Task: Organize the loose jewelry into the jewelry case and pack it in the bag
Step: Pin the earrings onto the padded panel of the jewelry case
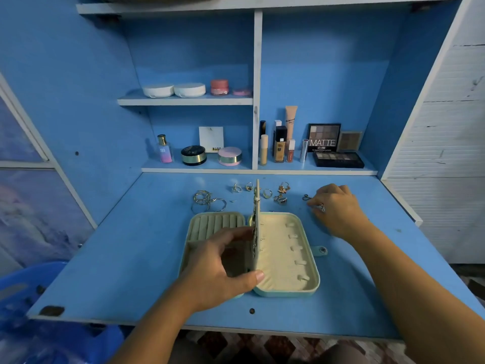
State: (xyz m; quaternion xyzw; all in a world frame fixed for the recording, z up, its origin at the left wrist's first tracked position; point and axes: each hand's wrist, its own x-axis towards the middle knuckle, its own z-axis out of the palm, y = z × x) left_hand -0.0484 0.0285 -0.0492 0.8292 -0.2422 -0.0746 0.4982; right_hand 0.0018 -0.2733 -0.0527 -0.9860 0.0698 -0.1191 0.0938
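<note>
- Two hands were in shot: left hand (223,261), right hand (337,208).
- One case (286,258) was there, and five tabs (296,248) showed down its right half.
- The hoops (207,200) were a tangle, four or five, too overlapped to call.
- One ring (321,207) sat in the right hand; roughly six small pieces (281,193) lay loose.
- Two white compacts (158,90), one pink jar (219,87).
- Three palettes (323,137) stood by.
- One perfume bottle (164,149).

Mint jewelry case (286,292) open flat, cream lining, middle flap upright, loose rings (267,193) and hoops (207,202) behind
</note>
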